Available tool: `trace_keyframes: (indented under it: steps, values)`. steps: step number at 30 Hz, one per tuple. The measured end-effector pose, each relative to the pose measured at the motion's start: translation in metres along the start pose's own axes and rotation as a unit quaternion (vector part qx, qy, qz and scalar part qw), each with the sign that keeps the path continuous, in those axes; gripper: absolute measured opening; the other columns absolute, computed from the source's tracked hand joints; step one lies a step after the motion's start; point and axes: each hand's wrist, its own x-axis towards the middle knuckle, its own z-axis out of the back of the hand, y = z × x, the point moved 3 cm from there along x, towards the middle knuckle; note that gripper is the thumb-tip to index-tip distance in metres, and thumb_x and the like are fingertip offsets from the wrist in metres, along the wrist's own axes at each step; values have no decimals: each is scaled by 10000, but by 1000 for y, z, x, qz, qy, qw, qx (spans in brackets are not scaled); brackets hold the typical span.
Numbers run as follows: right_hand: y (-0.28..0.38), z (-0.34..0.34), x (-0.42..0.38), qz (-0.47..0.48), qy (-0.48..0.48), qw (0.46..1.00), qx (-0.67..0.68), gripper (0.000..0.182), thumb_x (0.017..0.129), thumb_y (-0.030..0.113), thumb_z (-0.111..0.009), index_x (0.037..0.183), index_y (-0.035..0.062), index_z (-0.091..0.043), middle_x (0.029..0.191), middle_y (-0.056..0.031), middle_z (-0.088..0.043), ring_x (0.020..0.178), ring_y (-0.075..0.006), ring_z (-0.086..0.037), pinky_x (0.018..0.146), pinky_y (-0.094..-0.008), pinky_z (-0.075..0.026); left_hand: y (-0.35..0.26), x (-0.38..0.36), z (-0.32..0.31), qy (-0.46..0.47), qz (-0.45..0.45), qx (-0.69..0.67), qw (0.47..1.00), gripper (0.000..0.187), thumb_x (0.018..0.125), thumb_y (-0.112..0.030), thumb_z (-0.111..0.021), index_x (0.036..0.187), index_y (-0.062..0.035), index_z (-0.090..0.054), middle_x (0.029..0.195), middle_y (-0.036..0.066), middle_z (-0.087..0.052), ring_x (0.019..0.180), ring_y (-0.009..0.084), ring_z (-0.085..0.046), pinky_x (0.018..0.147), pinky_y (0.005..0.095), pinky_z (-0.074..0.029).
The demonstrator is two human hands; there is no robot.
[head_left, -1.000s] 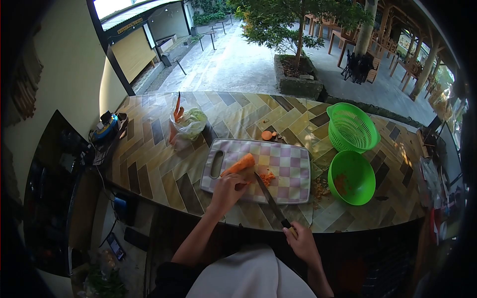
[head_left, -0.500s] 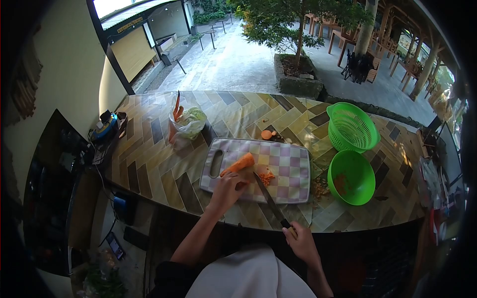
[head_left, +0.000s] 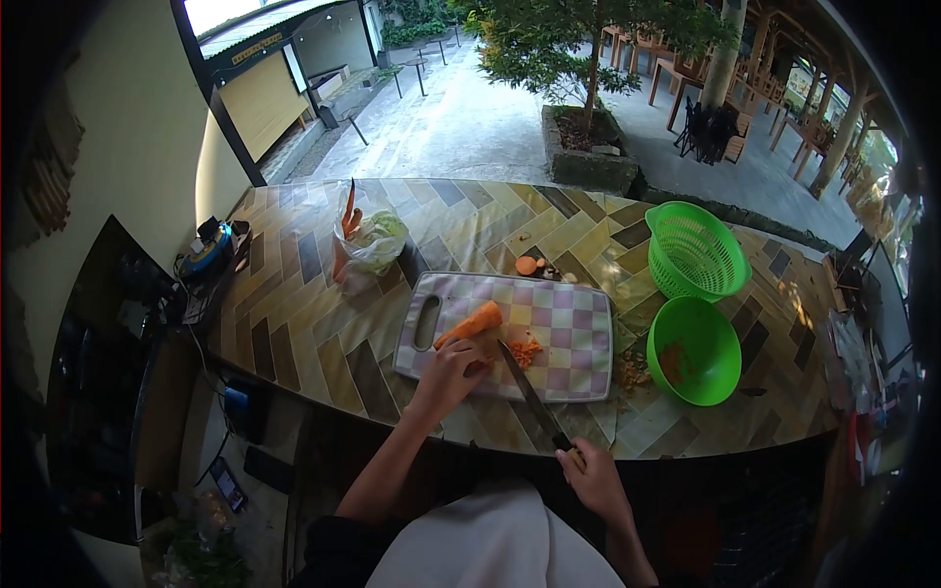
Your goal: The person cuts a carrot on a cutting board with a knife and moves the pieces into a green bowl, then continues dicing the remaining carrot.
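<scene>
From the head camera, the cutting board (head_left: 573, 338), checked purple and white, lies on the tiled counter (head_left: 294, 323) and serves as the landmark here.

The left hand (head_left: 448, 377) rests on the board's near edge, toward its handle end. Its fingers (head_left: 469, 355) are curled narrow and press down on something orange at the board's near side; whether that piece is separate from the carrot (head_left: 473, 322) cannot be told. The carrot lies tilted on the board just beyond the fingertips, its thick cut end pointing to the board's middle and its thin end toward the handle slot.

The right hand (head_left: 593, 480) is off the board, past its near right corner, over the counter's front edge. Its fingers are wrapped tight round the handle of the knife (head_left: 534, 400). The blade runs up and left onto the board, its tip just beside the left fingertips and next to a small heap of chopped carrot (head_left: 527, 350) in the board's middle.

Right of the board sit a green bowl (head_left: 706, 338) and, farther back, a green colander (head_left: 694, 250). Behind the board's left end stands a plastic bag (head_left: 372, 245) with vegetables.
</scene>
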Motion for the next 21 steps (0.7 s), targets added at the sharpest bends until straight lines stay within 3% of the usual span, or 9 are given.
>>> trace_keyframes:
  steps: [5,11,21]
  values:
    - [2,0,1,-5,5,1000,3,244,969,203,-620,888,-25,-589,590,-54,-572,538,-107,-547,510,-290,-414,-2,2,-1,-29,-23,-11,999,142,777,-81,-772,885,-5,-717,912,85,-686,863,257,-655,792,343,-523]
    - [3,2,1,-1,9,1000,-6,248,972,211,-617,878,-17,-588,597,-51,-575,546,-105,-551,516,-288,-419,6,6,8,-28,96,-88,991,118,778,-51,-757,855,19,-701,885,134,-661,915,307,-635,817,377,-509]
    - [0,1,4,3,11,1000,-5,244,971,206,-618,872,-14,-584,592,-48,-567,538,-107,-546,509,-292,-414,0,6,9,-9,51,15,999,107,832,-84,-706,888,6,-724,892,141,-671,936,335,-616,819,413,-492]
